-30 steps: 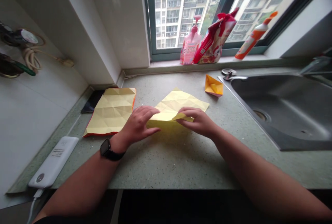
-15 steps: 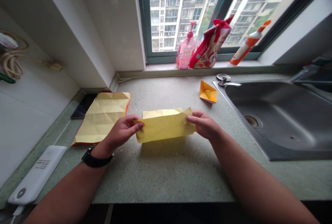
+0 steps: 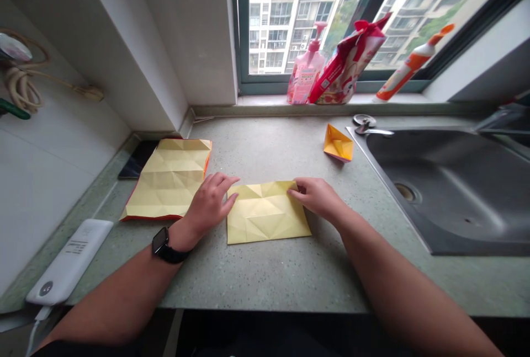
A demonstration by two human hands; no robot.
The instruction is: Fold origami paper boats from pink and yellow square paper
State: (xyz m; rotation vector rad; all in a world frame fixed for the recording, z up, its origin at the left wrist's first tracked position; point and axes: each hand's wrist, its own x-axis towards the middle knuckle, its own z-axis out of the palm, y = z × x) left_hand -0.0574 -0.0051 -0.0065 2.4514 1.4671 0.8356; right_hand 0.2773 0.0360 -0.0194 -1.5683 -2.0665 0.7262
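Note:
A creased sheet of yellow paper (image 3: 267, 213) lies on the counter between my hands, its folds showing as triangles and lines. My right hand (image 3: 317, 197) pinches its upper right corner between thumb and fingers. At the upper left corner my left hand (image 3: 211, 200) has thumb and index finger spread apart, close beside the edge; whether a fingertip touches the paper I cannot tell. Left of that hand rests a larger stack of creased yellow sheets (image 3: 171, 177) with red-orange edges. A small folded orange paper piece (image 3: 338, 143) stands near the sink.
The steel sink (image 3: 451, 180) takes up the right side. A dark phone (image 3: 138, 159) sits partly under the stack, and a white power bank (image 3: 70, 260) with a cable lies at left. A pump bottle (image 3: 305, 75), a red bag (image 3: 350, 64) and an orange-white bottle (image 3: 408, 70) line the sill.
The yellow sheet was held up and tilted in both hands; now it lies flat with its creased face up. My left hand has let go of its left end. The view has shifted slightly.

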